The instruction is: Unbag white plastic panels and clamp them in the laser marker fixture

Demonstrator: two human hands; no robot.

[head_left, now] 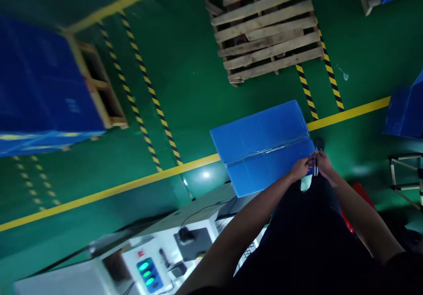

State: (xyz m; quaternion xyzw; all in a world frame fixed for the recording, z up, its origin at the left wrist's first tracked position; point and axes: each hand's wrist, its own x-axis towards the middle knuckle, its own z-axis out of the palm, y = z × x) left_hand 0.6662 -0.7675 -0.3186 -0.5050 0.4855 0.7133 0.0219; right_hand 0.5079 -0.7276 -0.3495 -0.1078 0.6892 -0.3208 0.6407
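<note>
A closed blue carton (264, 145) with clear tape along its middle seam stands in front of me. My left hand (301, 169) is by the carton's right end, its fingers pinched together; what they hold is too small to make out. Just to the right, my right hand (324, 164) is closed on a thin, pale and dark flat object (316, 162), seen edge-on between the two hands. Below my left hand, a whitish piece (306, 183) shows against my dark clothing; I cannot tell what it is.
A wooden pallet (267, 30) lies on the green floor ahead. Blue cartons (42, 83) sit on a pallet at left; another blue carton (405, 107) is at right, near a metal frame (406, 176). A white workbench (165, 251) with devices and cables stands at lower left.
</note>
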